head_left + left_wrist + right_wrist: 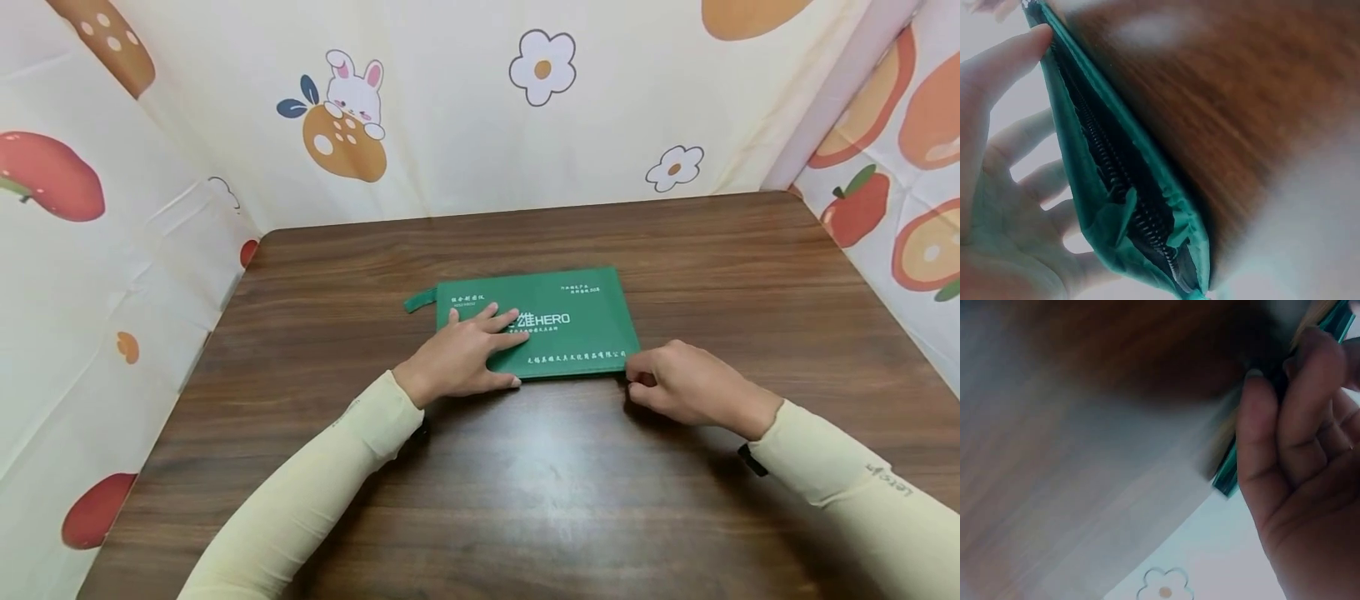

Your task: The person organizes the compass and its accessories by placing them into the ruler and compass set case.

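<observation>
A flat green zipper pouch (577, 292) with white "HERO" lettering lies on the table, a short green strap (421, 300) at its far left corner. Spread across the pouch's left part is my left hand (472, 350), fingers straight, thumb along the front edge. In the left wrist view, a dark zipper (1119, 169) runs inside the folded front edge of the pouch. My right hand (686, 383) has curled fingers and pinches at the pouch's front right corner. Exactly what lies between thumb and index finger is hidden, also in the right wrist view, where the pouch's edge (1227, 475) shows beside the fingers.
The brown wood-grain table (525, 500) reaches back to a cream curtain (465, 100) printed with flowers and a rabbit. Fruit-printed cloth (60, 317) hangs along the left and right sides.
</observation>
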`<move>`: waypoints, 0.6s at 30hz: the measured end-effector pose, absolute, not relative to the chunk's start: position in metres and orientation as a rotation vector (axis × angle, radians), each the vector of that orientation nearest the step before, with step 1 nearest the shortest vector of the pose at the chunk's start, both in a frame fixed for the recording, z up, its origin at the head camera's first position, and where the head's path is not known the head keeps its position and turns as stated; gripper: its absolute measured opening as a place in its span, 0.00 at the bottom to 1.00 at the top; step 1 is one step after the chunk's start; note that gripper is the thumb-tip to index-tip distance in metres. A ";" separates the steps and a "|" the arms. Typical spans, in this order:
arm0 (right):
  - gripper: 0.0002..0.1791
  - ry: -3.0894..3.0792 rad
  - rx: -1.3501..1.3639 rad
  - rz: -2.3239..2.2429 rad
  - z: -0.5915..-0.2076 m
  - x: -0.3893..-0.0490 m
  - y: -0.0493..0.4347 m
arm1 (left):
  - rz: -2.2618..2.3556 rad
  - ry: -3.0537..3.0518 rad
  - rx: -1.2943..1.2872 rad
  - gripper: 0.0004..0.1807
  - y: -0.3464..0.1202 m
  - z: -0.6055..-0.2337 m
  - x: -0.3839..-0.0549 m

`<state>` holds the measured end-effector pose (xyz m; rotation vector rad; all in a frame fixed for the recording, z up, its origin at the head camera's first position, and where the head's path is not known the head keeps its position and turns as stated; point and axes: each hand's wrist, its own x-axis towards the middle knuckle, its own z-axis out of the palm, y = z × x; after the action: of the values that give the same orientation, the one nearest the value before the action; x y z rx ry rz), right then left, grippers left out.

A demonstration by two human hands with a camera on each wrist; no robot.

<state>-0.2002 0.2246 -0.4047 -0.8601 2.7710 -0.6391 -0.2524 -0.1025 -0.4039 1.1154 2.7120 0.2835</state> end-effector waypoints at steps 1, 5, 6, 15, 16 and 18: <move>0.15 2.772 -0.862 -0.647 -0.405 -0.200 0.220 | 0.284 2.713 1.115 0.38 -0.104 -0.404 -0.252; 0.13 2.769 -0.879 -0.673 -0.405 -0.200 0.203 | 0.263 2.719 1.120 0.38 -0.108 -0.405 -0.251; 0.12 2.764 -0.882 -0.674 -0.404 -0.200 0.199 | 0.259 2.720 1.121 0.38 -0.108 -0.405 -0.250; 0.11 2.741 -0.978 -0.627 -0.401 -0.201 0.156 | 0.223 2.724 1.144 0.37 -0.104 -0.406 -0.251; 0.11 2.747 -1.004 -0.609 -0.401 -0.200 0.151 | 0.218 2.725 1.148 0.37 -0.103 -0.406 -0.251; 0.11 2.753 -1.051 -0.575 -0.399 -0.200 0.143 | 0.210 2.726 1.150 0.38 -0.102 -0.405 -0.252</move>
<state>-0.1996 0.1430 -0.3994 -1.0513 2.7526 -0.5750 -0.2518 -0.1020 -0.4051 1.1499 2.7262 0.2105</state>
